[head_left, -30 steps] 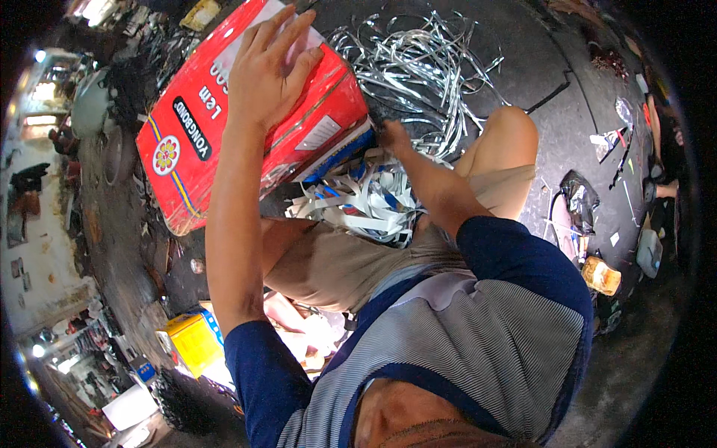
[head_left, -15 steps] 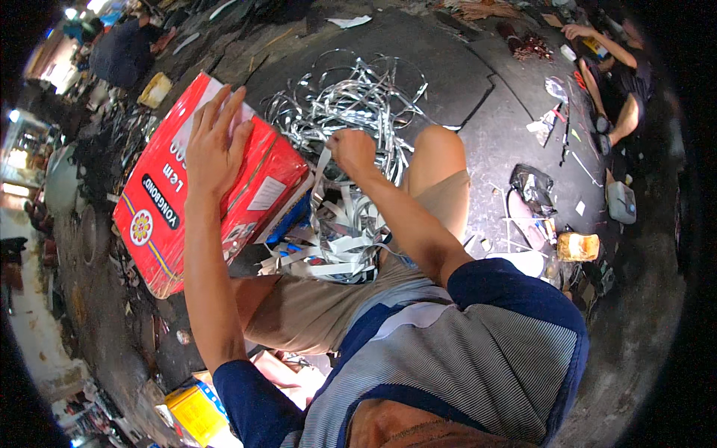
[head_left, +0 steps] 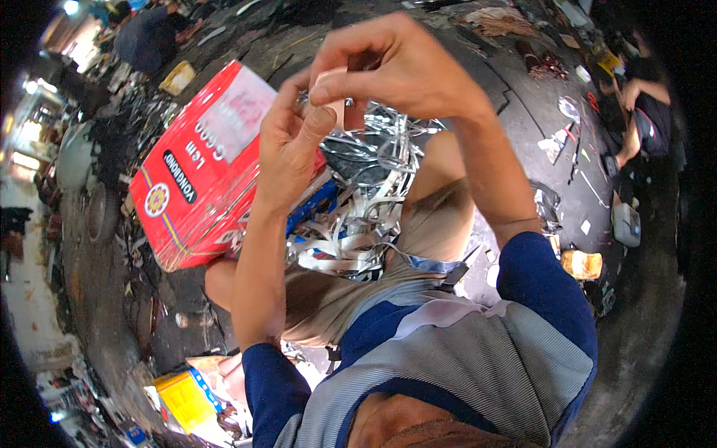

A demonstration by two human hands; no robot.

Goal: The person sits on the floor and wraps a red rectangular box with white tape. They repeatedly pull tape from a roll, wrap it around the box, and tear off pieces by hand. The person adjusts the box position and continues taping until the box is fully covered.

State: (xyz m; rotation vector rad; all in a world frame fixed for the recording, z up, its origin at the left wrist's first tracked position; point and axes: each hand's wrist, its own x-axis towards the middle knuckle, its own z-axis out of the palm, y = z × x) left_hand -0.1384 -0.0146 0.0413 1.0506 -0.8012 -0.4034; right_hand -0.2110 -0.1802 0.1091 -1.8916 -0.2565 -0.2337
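Observation:
Up in front of me, my right hand [head_left: 399,71] pinches a narrow pale strip [head_left: 340,113] between thumb and fingers. Close against it, my left hand [head_left: 290,145] closes thumb and fingers around the strip's other part; the exact grip is partly hidden. Below and behind the hands lies a tangle of shiny silver strips [head_left: 388,157]. Loose white strips [head_left: 351,237] are heaped between my legs. A red carton [head_left: 198,175] wrapped in clear film stands tilted to the left of my left forearm, with nothing touching its top.
A yellow box [head_left: 183,399] sits at the lower left. On the right are a yellowish sponge-like block [head_left: 581,264], a pale container [head_left: 626,224] and a black plastic bag [head_left: 547,205]. Another person [head_left: 648,112] sits at the far right; a dark-clothed figure [head_left: 146,41] is at the upper left.
My left hand has left the red carton and moved right. My right hand has risen from the strips, and both hands now meet at the pale strip. The view has shifted slightly.

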